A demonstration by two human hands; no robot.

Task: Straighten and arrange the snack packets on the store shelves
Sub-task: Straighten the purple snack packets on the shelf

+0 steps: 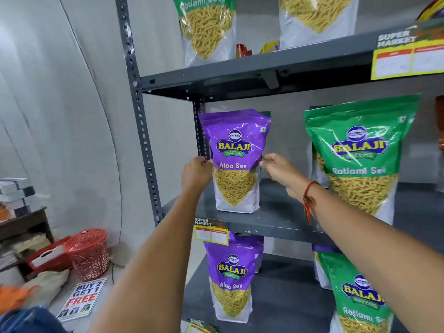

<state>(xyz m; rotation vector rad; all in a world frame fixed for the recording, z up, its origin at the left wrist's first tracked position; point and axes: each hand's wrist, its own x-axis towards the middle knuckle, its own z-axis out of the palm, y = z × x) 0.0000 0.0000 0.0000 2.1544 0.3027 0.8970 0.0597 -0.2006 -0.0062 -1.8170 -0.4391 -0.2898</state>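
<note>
A purple Aloo Sev packet [236,150] stands upright at the left end of the grey middle shelf [271,219]. My left hand [195,173] pinches its left edge and my right hand [280,168] pinches its right edge, both at mid height. To its right on the same shelf stands a green Ratlami Sev packet [360,152], partly behind my right forearm. A second purple Aloo Sev packet [230,280] and another green packet [358,299] stand on the shelf below. Two Ratlami Sev packets [207,27] sit on the top shelf.
A perforated grey upright [138,111] frames the rack's left side. Yellow price tags [211,233] hang on the shelf edges. On the floor at left are a red mesh basket [89,253], a "Buy 2 Get 1 Free" sign [81,299] and a low dark table [24,224].
</note>
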